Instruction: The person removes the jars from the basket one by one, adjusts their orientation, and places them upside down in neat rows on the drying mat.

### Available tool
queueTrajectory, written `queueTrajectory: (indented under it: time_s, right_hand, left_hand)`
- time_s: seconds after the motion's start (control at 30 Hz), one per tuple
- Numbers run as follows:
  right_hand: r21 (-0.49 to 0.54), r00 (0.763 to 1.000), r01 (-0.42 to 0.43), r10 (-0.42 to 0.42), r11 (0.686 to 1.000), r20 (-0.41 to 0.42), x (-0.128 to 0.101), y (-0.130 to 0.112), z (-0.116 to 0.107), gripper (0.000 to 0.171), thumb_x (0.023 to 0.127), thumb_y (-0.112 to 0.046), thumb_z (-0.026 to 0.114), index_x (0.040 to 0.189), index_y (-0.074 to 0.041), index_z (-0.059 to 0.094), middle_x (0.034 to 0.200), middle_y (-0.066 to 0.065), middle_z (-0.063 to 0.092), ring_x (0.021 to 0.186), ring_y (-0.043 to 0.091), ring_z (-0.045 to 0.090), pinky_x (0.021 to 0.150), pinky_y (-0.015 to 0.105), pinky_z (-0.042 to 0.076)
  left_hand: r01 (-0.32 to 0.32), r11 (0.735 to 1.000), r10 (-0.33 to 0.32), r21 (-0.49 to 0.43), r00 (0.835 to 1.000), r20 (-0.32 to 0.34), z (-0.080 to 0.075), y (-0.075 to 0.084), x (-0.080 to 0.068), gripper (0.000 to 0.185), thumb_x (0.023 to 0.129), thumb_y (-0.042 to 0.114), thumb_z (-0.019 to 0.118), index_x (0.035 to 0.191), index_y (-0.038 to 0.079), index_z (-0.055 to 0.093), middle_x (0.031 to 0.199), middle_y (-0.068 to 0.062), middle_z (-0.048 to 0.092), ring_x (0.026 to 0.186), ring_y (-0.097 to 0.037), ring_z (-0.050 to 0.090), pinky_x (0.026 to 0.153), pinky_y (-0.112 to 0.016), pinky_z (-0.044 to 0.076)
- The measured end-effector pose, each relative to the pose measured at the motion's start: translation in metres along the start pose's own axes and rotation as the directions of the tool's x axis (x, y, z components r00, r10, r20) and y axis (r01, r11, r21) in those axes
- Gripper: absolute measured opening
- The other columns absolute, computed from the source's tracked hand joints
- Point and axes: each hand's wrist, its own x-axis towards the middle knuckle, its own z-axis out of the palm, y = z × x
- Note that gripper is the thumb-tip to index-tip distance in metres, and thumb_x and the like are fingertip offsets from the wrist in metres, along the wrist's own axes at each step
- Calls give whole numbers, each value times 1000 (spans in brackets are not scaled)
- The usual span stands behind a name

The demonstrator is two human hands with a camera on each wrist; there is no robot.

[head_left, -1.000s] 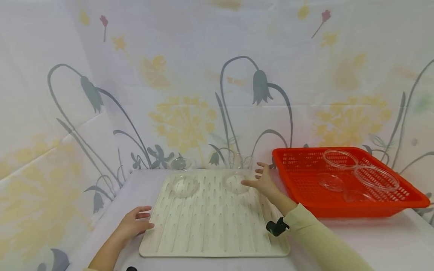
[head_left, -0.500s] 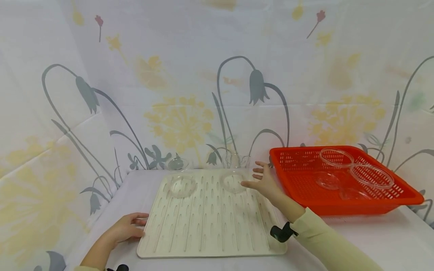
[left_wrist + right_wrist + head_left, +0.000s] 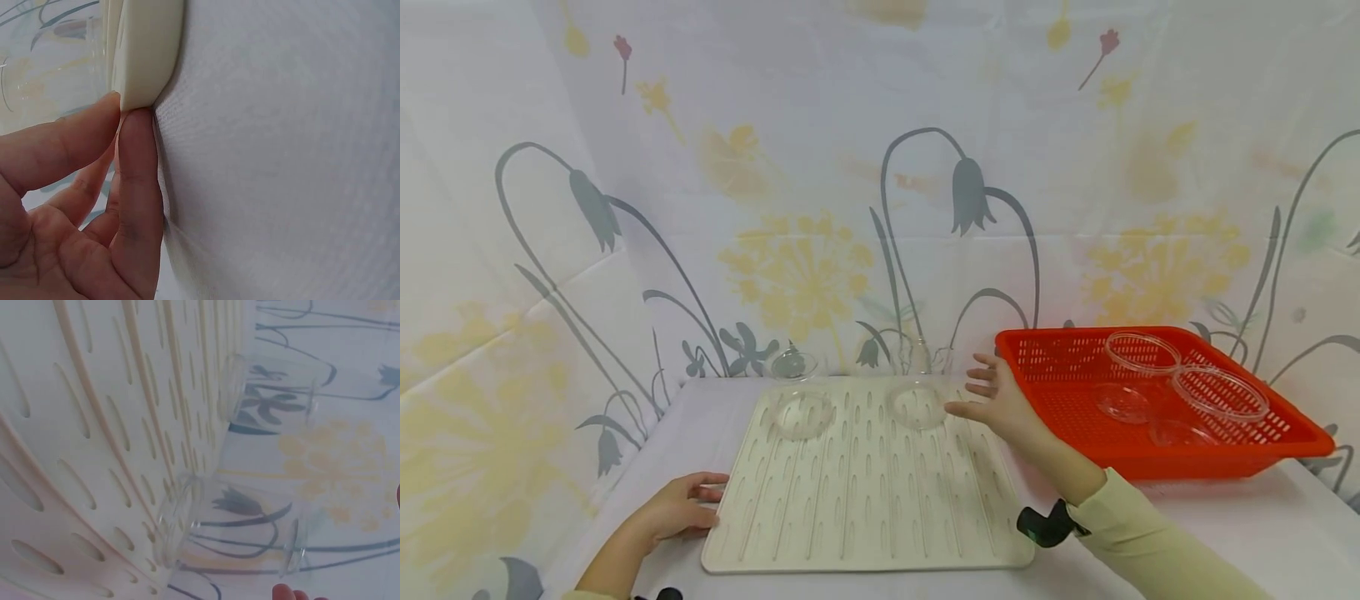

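Two clear cylindrical containers stand on the cream ridged drying mat (image 3: pixel 865 492), near its back edge. The left container (image 3: pixel 797 393) is apart from both hands. Beside the right container (image 3: pixel 919 396) is my right hand (image 3: pixel 1003 404), its fingers spread and holding nothing. In the right wrist view only fingertips (image 3: pixel 284 592) show at the bottom, close to the nearer container (image 3: pixel 234 531). My left hand (image 3: pixel 673 508) is at the mat's front left side; in the left wrist view its thumb and a finger (image 3: pixel 139 181) touch the mat's edge (image 3: pixel 150 50).
A red perforated plastic basket (image 3: pixel 1195 464) stands on the right, with clear containers inside, including one with a round rim (image 3: pixel 1221 393). A white cloth (image 3: pixel 647 567) covers the table. A flower-printed curtain (image 3: pixel 805 125) hangs behind and at left.
My left hand has come down to the mat's edge. My right hand has drawn slightly right, away from the right container. The containers and basket keep their places; the head view shifts a little.
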Motion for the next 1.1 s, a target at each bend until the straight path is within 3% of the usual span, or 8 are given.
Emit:
queueTrajectory:
  time_s: [0.27,0.47,0.77,1.1]
  right_hand:
    - [13,1000,30,-30,999,-7,-6,-3,-12,85,80,-18,75,143,-6,18,138,22,34,126,39,36,97,53,37]
    - [35,1000,23,-23,999,-3,-7,-2,-23,85,80,-21,74,143,-7,17,138,20,33,127,37,35,99,52,35]
    - [49,999,35,-34,998,-20,-9,-3,-38,82,83,-19,72,142,-7,16,135,21,34,123,39,37,95,49,41]
    - [-16,999,13,-14,1000,-39,-10,-7,-58,86,82,-28,72,143,-5,15,140,22,29,124,41,35,95,52,40]
  left_hand:
    - [-16,1000,16,-15,1000,13,-1,-1,-1,62,72,-11,65,129,-13,41,105,-17,56,78,-20,58,67,-34,53]
    - [10,1000,-10,-17,1000,-7,0,0,-3,62,71,-12,65,129,-12,42,104,-16,55,76,-20,58,66,-34,53]
    - [21,1000,-21,-2,1000,-18,2,1,-3,61,71,-12,65,128,-11,44,104,-15,56,76,-20,58,65,-34,53]
    - [19,1000,-19,-12,1000,-4,1,2,-2,62,72,-12,65,129,-11,42,105,-16,56,77,-20,58,67,-35,53]
